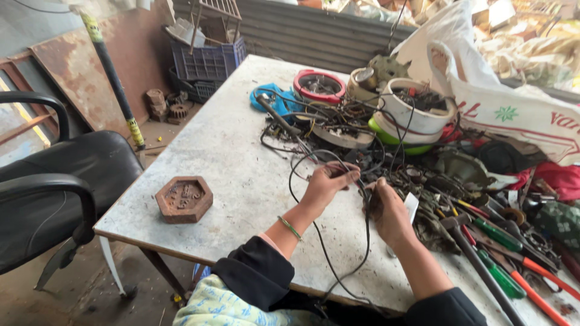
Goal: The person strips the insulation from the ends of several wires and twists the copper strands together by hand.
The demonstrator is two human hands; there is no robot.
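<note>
My left hand (326, 183) is closed on a thin black wire (320, 238) that loops over the white tabletop (229, 157) and hangs off the near edge. My right hand (386, 211) grips a small dark part where the same wire ends, with a white tag (412, 205) beside my fingers. A green bangle sits on my left wrist. Both hands are close together at the edge of a heap of wires and scrap parts (362, 139).
A rusty hexagonal weight (183, 198) lies near the table's left corner. White bowls (417, 108), a red ring (319, 86), a hammer (477, 265) and green and orange screwdrivers (501, 278) crowd the right side. A black chair (54, 181) stands to the left, blue crates (208, 63) behind.
</note>
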